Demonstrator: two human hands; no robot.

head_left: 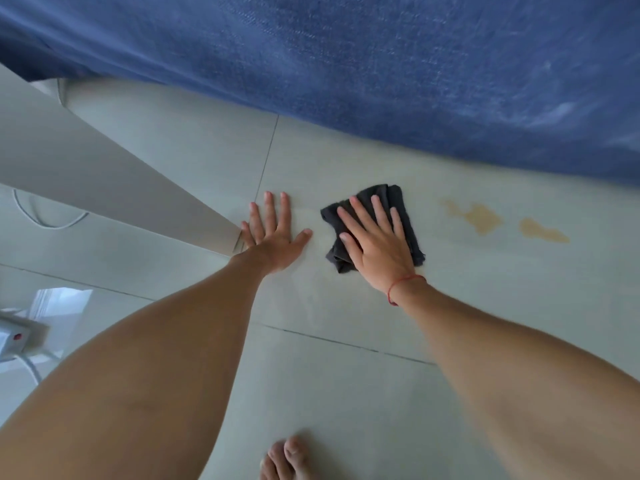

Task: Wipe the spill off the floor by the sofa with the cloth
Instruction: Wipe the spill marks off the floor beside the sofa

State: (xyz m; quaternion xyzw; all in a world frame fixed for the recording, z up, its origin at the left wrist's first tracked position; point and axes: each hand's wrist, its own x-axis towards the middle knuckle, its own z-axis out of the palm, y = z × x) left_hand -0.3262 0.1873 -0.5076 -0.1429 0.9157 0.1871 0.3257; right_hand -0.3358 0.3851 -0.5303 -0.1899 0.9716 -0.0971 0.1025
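A folded dark grey cloth (pixel 401 202) lies on the pale tiled floor (pixel 346 393) in front of the blue sofa (pixel 381 64). My right hand (pixel 375 244) presses flat on the cloth with straight, spread fingers. My left hand (pixel 273 233) rests flat on the bare tile just left of it, fingers straight. A yellowish spill shows in two patches, one (pixel 481 218) to the right of the cloth and a smaller one (pixel 540 232) farther right. Neither patch touches the cloth.
A pale slanted panel (pixel 104 174) ends right beside my left hand. A white power strip (pixel 17 336) and a cord (pixel 45 223) lie at the left. My bare foot (pixel 284 459) shows at the bottom edge.
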